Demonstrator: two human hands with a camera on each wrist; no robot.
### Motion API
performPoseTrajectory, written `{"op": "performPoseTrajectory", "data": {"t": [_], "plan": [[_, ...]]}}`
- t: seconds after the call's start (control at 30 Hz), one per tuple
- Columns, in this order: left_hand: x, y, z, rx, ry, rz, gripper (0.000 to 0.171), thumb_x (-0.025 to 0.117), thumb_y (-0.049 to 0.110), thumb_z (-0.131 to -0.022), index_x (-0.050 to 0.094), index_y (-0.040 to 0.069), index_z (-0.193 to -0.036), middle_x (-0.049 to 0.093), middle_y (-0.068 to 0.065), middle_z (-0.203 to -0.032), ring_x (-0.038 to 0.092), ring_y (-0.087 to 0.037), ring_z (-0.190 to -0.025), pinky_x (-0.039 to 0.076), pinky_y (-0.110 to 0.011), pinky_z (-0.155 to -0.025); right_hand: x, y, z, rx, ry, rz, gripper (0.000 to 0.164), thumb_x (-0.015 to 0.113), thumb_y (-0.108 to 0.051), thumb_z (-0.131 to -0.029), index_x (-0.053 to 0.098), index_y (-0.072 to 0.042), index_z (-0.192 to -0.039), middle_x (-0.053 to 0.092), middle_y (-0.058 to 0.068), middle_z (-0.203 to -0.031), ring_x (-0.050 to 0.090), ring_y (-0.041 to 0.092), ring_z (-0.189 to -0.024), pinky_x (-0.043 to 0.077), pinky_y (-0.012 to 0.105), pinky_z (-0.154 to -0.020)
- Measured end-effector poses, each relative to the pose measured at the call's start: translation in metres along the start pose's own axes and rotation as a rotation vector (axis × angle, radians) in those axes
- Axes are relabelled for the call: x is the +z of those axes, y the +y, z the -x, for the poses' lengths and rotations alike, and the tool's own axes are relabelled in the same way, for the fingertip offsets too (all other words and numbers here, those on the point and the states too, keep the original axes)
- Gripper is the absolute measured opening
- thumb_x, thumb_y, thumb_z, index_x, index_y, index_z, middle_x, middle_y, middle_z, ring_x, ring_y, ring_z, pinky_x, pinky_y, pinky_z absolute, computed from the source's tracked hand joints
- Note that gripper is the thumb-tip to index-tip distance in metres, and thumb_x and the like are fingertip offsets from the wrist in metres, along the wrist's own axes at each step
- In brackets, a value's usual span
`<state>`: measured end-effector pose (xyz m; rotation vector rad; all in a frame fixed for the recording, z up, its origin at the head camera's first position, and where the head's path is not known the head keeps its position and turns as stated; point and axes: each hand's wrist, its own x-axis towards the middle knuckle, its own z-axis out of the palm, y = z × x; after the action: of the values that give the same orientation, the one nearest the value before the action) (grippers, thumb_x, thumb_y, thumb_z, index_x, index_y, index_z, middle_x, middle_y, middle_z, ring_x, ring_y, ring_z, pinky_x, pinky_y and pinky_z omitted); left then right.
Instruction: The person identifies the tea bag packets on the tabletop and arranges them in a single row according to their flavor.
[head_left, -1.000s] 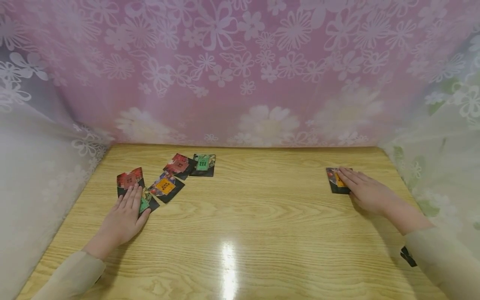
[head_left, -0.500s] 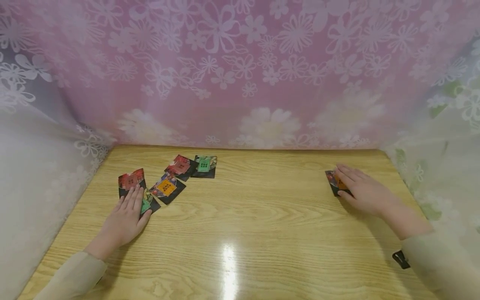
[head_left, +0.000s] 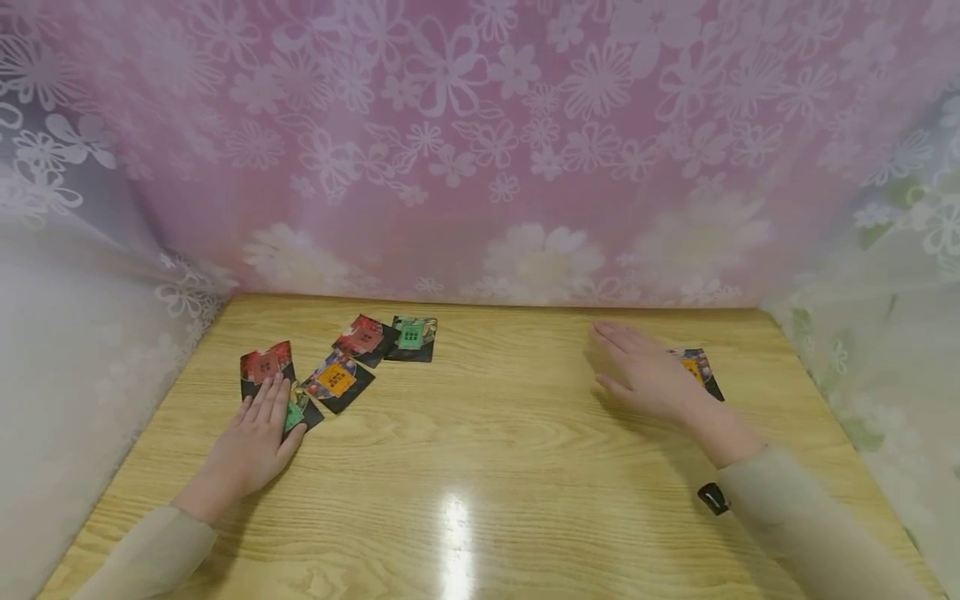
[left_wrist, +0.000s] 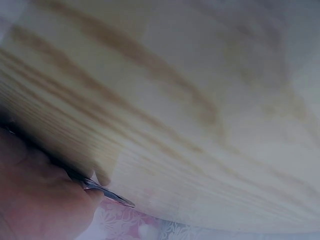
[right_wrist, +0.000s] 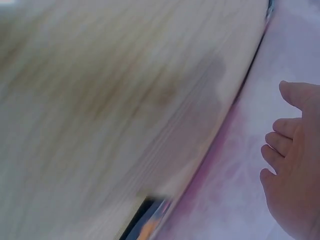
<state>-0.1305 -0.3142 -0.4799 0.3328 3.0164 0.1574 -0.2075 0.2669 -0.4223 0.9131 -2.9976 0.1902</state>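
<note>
At the left of the table, my left hand (head_left: 251, 446) rests with straight fingers on a green-labelled flat square packet (head_left: 306, 413), part of it hidden. A red-labelled packet (head_left: 266, 364) lies at its fingertips. In the left wrist view the hand (left_wrist: 45, 195) presses on a thin dark edge (left_wrist: 115, 195). My right hand (head_left: 648, 375) holds nothing, its fingers extended, raised over the wood. Just right of it lies an orange-labelled packet (head_left: 697, 369), partly covered by the hand. In the right wrist view that hand (right_wrist: 295, 160) appears apart from the packet (right_wrist: 147, 220).
An orange-labelled packet (head_left: 337, 382), a red-labelled one (head_left: 366, 339) and a green-labelled one (head_left: 412, 337) lie close together at the back left. Floral curtains (head_left: 465, 167) hang behind and beside the wooden table (head_left: 480, 442). A black clip-like piece (head_left: 712, 498) shows by the right sleeve.
My right hand has come off the orange-labelled packet at the right and moved left. That packet now lies slightly further right. My left hand stays in place.
</note>
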Motion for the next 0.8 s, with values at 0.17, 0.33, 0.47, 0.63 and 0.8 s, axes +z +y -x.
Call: {"op": "performPoseTrajectory", "data": {"t": [0.17,0.33,0.47,0.63,0.8], "plan": [[-0.001,0.001,0.001,0.010,0.014,0.005,0.083,0.045,0.043,-0.113,0.013,-0.012,-0.165,0.016,-0.036,-0.172,0.022,-0.055,-0.159,0.023,-0.071,-0.127,0.006,-0.027,-0.029,-0.064,0.001,-0.013,0.074,0.063,-0.030,-0.107,0.031,0.001,-0.166,0.031,0.021,-0.173,0.030,0.042,-0.161,0.024,0.059,-0.133],[-0.001,0.001,0.001,0.008,0.012,0.012,0.082,0.045,0.042,-0.113,0.013,-0.013,-0.165,0.014,-0.037,-0.172,0.021,-0.055,-0.159,0.023,-0.071,-0.127,0.011,-0.055,-0.056,-0.115,-0.012,-0.024,0.073,0.060,-0.034,-0.109,0.030,-0.002,-0.167,0.029,0.018,-0.175,0.028,0.038,-0.163,0.024,0.057,-0.134],[0.000,0.001,0.002,0.006,0.007,0.006,0.082,0.045,0.042,-0.113,0.013,-0.013,-0.165,0.015,-0.037,-0.172,0.021,-0.055,-0.159,0.023,-0.071,-0.128,0.012,-0.079,-0.074,-0.144,-0.035,-0.052,0.073,0.057,-0.036,-0.110,0.026,-0.005,-0.169,0.027,0.016,-0.176,0.026,0.035,-0.164,0.021,0.054,-0.135],[0.000,0.001,0.002,-0.001,0.007,0.005,0.082,0.045,0.042,-0.113,0.015,-0.014,-0.164,0.017,-0.037,-0.171,0.022,-0.055,-0.158,0.023,-0.071,-0.127,0.017,-0.109,-0.097,-0.190,-0.052,-0.049,0.074,0.054,-0.038,-0.111,0.021,-0.008,-0.170,0.022,0.012,-0.177,0.022,0.031,-0.166,0.016,0.048,-0.137],[0.001,0.000,0.000,-0.003,0.005,0.009,0.082,0.044,0.042,-0.113,0.013,-0.013,-0.165,0.015,-0.037,-0.172,0.020,-0.055,-0.159,0.022,-0.070,-0.128,0.020,-0.136,-0.118,-0.227,-0.073,-0.035,0.073,0.054,-0.038,-0.111,0.021,-0.009,-0.170,0.023,0.010,-0.177,0.023,0.029,-0.166,0.011,0.045,-0.138]]}}
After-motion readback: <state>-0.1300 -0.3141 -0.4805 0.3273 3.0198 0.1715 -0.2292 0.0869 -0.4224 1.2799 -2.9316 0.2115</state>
